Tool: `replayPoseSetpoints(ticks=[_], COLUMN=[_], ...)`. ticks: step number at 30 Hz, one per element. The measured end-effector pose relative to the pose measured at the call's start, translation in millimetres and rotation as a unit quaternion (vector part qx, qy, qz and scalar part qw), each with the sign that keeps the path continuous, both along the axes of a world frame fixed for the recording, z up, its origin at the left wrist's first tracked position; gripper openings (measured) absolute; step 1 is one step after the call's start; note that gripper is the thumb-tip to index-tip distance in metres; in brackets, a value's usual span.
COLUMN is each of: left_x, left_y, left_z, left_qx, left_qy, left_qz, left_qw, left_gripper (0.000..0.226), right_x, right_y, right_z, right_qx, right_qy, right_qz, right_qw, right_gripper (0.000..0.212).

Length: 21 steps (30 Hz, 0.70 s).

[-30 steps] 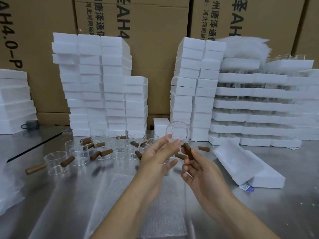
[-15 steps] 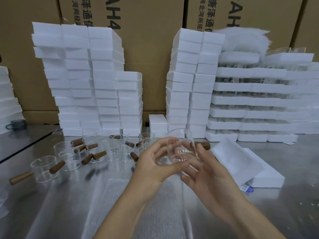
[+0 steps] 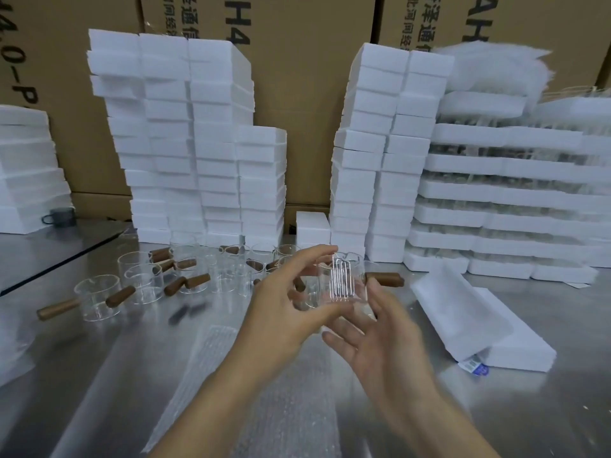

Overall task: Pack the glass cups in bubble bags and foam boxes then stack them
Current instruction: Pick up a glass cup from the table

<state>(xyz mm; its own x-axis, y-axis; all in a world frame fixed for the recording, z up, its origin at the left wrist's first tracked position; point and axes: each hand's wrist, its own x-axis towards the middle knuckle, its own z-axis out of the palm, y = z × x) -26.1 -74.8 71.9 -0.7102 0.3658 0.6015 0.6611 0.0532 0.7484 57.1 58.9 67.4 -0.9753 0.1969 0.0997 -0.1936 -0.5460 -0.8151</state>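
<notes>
A clear glass cup [image 3: 342, 280] with a brown wooden handle [image 3: 385, 279] pointing right hangs upright above the table between my hands. My left hand [image 3: 284, 312] grips its left side with thumb and fingers. My right hand [image 3: 380, 338] lies against its right and lower side, fingers spread. Under my forearms lies a sheet of bubble bags [image 3: 264, 401]. Several more glass cups with wooden handles [image 3: 142, 282] stand in a cluster on the table to the left. Two open foam box halves [image 3: 463, 312] lean on each other at the right.
Tall stacks of white foam boxes [image 3: 185, 143] rise at the back left and another foam stack [image 3: 380, 153] at the back centre. Foam trays of glassware [image 3: 509, 193] are piled at the back right. Cardboard cartons [image 3: 297, 61] form the back wall. A dark mug [image 3: 61, 215] sits far left.
The cup has turned from rim-facing-me to upright, handle now pointing right. My right hand has left the handle and moved under the cup's side. The view has shifted slightly.
</notes>
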Motion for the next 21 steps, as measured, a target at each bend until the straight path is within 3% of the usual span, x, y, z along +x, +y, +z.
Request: replayPoseSetpoints(ticks=[3,6,8,12,17,19,21], left_x=[-2.1,-3.3,-2.3,1.1,-4.4,-5.3,-5.6], left_y=[-1.7,-2.0,-2.3,-4.1,-4.3,-3.7,-3.4], left_z=[-2.5,-3.2,-3.2,-1.8,-1.5,-2.3,-3.3], left_qx=[-0.002,-0.020,-0.035,-0.047,-0.023,-0.024,-0.026], left_qy=[-0.007,0.005,0.024,0.047,0.028,0.021,0.017], left_qz=[-0.001,0.018,0.030,0.036,0.018,0.017,0.020], left_qw=[1.000,1.000,0.999,0.997,0.999,0.999,0.999], left_gripper=[0.065,0.066,0.069,0.059,0.057,0.057,0.061], right_x=[-6.3,-9.3,-9.0,-7.0,-1.6,-2.0,-5.6], right_y=[-2.1,-7.2,-8.4,-10.2,-5.0,-2.1,-1.0], right_z=[-7.5,-10.0,-10.3,-11.0,-3.4,-2.3,-3.8], right_qx=[-0.077,-0.086,-0.059,-0.035,-0.132,-0.118,-0.081], right_qy=[-0.003,0.012,0.018,0.032,0.041,0.031,0.033], right_qz=[0.022,0.005,-0.031,-0.066,0.012,0.008,-0.038], right_qw=[0.997,0.996,0.998,0.997,0.990,0.993,0.995], right_gripper=[0.054,0.017,0.009,0.060,0.036,0.030,0.045])
